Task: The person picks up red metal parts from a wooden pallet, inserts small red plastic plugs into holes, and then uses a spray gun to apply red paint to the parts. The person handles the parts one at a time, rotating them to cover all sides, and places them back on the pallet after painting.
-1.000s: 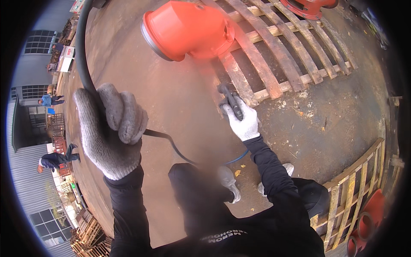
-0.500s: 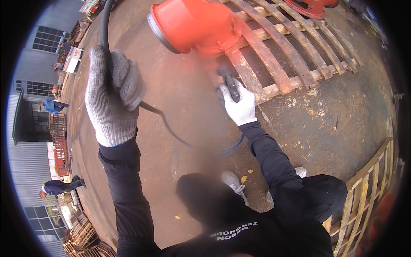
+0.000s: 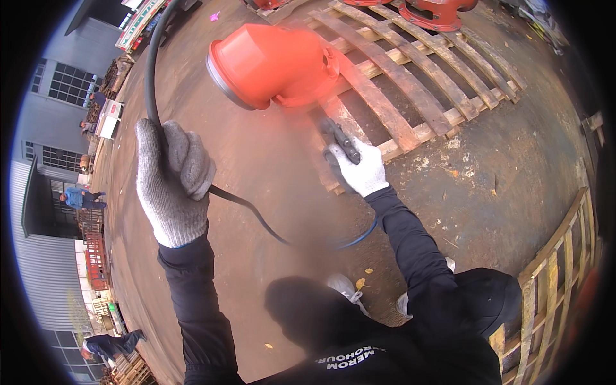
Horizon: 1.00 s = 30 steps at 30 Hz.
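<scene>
My left hand (image 3: 172, 179), in a grey-white knit glove, is wrapped round a dark hose (image 3: 150, 77). The hose comes down from above and runs on below the fist, curving toward my right side, where a blue stretch shows. My right hand (image 3: 361, 169), gloved in white, grips a dark spray gun (image 3: 344, 141) pointed toward the pallet. Partly blurred, the gun's front end cannot be made out. Just beyond it a bright orange-red pipe elbow (image 3: 282, 64) with a grey-rimmed opening rests on a wooden pallet (image 3: 385, 115). A reddish haze hangs between gun and elbow.
More red castings (image 3: 430, 14) sit on the pallet's far side. At lower right stands another slatted wooden pallet (image 3: 552, 282). People (image 3: 83, 197) are off to the left by grey buildings, near a red metal rack (image 3: 96, 260). A truck (image 3: 141, 22) is at upper left.
The view has shifted, so the elbow and pallet appear lower and further left. Both hands keep their holds; my right hand with the spray gun sits slightly lower in the picture.
</scene>
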Tool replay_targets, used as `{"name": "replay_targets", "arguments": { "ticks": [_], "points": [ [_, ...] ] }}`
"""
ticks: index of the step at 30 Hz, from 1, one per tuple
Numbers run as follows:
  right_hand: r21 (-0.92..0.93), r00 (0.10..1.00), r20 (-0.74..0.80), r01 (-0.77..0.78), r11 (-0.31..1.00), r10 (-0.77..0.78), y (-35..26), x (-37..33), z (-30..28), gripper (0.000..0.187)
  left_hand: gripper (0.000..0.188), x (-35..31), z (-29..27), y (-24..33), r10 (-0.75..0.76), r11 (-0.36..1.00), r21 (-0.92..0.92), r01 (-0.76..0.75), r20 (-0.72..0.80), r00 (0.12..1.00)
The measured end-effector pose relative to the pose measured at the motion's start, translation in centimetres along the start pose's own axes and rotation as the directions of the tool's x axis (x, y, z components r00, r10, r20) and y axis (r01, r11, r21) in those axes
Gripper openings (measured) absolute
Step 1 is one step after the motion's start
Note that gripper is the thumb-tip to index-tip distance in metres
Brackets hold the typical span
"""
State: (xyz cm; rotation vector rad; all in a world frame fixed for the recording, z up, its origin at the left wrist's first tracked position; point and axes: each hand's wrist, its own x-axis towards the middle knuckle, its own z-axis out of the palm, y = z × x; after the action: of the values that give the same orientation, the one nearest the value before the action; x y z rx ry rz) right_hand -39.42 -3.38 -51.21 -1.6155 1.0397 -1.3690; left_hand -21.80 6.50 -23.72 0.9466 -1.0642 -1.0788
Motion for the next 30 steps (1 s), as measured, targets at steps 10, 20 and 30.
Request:
{"name": "replay_targets", "arguments": {
  "ticks": [10,20,30],
  "points": [
    [0.094,0.972,0.034,-0.236,0.967,0.233,2.0,5.7,-4.4,0.040,0.053,4.8,5.7,0.3,0.041,0.999,0.009,-0.041,-0.061,0.997],
    [-0.011,0.936,0.105,-0.338,0.941,0.337,-1.6,12.3,-11.0,0.044,0.056,11.4,13.8,5.7,-0.099,0.994,-0.058,0.094,-0.101,0.990],
    [-0.128,0.909,0.181,-0.357,0.925,0.376,-4.1,24.4,-16.8,0.041,0.055,18.7,19.3,10.5,-0.081,0.996,-0.059,0.065,-0.330,0.940]
  ]
}}
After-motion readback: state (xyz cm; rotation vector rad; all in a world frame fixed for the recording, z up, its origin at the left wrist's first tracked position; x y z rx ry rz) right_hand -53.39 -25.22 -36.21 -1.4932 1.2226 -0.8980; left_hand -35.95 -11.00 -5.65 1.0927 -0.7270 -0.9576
